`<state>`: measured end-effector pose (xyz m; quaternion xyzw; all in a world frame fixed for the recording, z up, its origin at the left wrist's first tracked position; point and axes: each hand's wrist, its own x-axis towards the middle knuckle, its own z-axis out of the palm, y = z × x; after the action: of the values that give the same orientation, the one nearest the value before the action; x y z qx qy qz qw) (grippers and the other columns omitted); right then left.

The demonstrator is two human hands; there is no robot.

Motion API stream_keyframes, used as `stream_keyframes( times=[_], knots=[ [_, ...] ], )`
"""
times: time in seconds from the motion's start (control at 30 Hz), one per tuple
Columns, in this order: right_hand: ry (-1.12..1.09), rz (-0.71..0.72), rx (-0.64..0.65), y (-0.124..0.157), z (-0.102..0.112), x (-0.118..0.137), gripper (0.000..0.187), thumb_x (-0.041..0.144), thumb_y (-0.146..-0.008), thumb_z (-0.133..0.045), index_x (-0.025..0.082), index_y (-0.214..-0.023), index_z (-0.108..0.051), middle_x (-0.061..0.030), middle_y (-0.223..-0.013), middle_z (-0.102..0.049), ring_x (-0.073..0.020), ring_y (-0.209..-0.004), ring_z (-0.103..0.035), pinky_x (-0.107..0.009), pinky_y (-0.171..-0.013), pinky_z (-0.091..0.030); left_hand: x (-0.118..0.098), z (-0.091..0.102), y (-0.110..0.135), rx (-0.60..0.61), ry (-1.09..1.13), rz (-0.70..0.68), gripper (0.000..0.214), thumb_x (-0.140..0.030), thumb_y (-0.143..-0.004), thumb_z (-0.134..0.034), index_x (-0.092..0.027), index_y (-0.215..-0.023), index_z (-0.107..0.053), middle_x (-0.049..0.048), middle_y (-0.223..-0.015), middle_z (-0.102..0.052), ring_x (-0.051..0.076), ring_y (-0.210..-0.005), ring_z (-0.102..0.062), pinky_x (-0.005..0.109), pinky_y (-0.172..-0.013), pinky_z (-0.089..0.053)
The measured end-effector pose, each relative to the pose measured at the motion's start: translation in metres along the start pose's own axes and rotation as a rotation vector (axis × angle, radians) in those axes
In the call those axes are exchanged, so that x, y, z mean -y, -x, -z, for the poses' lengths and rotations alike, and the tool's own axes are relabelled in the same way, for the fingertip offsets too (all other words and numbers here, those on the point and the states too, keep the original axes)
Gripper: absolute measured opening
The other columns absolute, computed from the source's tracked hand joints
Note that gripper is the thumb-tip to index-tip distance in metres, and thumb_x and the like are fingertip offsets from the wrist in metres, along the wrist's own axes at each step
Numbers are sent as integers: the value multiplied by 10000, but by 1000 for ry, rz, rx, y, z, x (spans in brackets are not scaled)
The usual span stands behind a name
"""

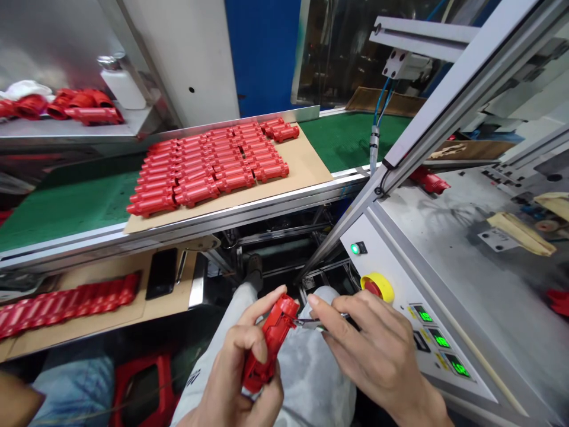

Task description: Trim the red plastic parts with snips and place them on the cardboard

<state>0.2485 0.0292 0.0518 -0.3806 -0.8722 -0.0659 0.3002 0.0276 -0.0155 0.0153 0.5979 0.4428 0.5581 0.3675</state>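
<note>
My left hand [231,367] is wrapped around a red plastic housing [276,335], holding it tilted above my lap. Between the fingers of my right hand [376,344] is a thin metal blade [308,324], its tip at the upper right edge of the housing. Most of the blade's handle is hidden by my fingers. Ahead of my hands, rows of similar red housings [211,160] lie on a cardboard sheet [309,163] over a green conveyor belt [75,193].
A control panel [377,237] with a yellow-ringed red stop button [376,287] stands close by my right hand. A lower shelf at left holds more red parts [71,302] and a black phone [162,273]. A person's jeans [75,391] show at lower left. A metal post [448,89] rises at right.
</note>
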Motion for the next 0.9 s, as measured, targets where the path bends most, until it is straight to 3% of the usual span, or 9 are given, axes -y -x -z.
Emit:
stream_keyframes(
  times=[0.37, 0.5, 0.57, 0.63, 0.73, 0.9],
  knots=[
    [-46, -33, -18, 5, -3, 0, 451, 8, -964, -723, 177, -1382, -735, -31, -910, -772, -183, -783, -663, -345, -773, -529, 0, 1, 4, 24, 6, 48, 220, -99, -960, -610, -278, -1004, -490, 141, -1631, -583, 339, -1463, -639, 501, -1110, -582],
    [-532, -378, -115, 6, -9, 1, 198, 182, -1028, -735, 254, -1208, -777, 17, -868, -745, -123, -699, -677, -233, -613, -536, -4, 0, 2, 30, 64, 111, 162, -129, -1026, -556, -275, -1035, -487, 152, -1629, -585, 321, -1431, -671, 536, -1191, -553],
    [-661, -519, -125, 6, -10, 1, 160, 243, -1034, -742, 284, -1185, -777, 25, -898, -742, -113, -703, -671, -214, -587, -531, -7, 2, 0, 52, 68, 139, 168, -120, -1027, -546, -278, -1056, -496, 153, -1630, -585, 323, -1469, -639, 555, -1213, -537],
    [-616, -480, -74, 6, -9, 3, 243, 210, -1018, -753, 278, -1250, -772, 3, -969, -757, -132, -795, -694, -243, -677, -569, -10, 4, -3, 76, 56, 155, 200, -94, -1009, -550, -282, -1055, -503, 146, -1625, -592, 329, -1524, -584, 571, -1224, -525],
    [-443, -311, -30, 8, -7, 6, 371, 96, -988, -736, 223, -1337, -752, -44, -1013, -760, -178, -912, -698, -331, -811, -585, -12, 5, -4, 69, 35, 151, 247, -57, -977, -566, -287, -1041, -501, 129, -1615, -607, 327, -1544, -562, 559, -1194, -552],
    [-284, -223, -46, 6, -7, 14, 425, 19, -964, -703, 182, -1355, -743, -69, -986, -744, -201, -891, -672, -363, -779, -571, -10, 2, -1, 29, 35, 121, 244, -69, -953, -606, -282, -1021, -507, 117, -1629, -593, 343, -1533, -572, 479, -1058, -650]
  ],
)
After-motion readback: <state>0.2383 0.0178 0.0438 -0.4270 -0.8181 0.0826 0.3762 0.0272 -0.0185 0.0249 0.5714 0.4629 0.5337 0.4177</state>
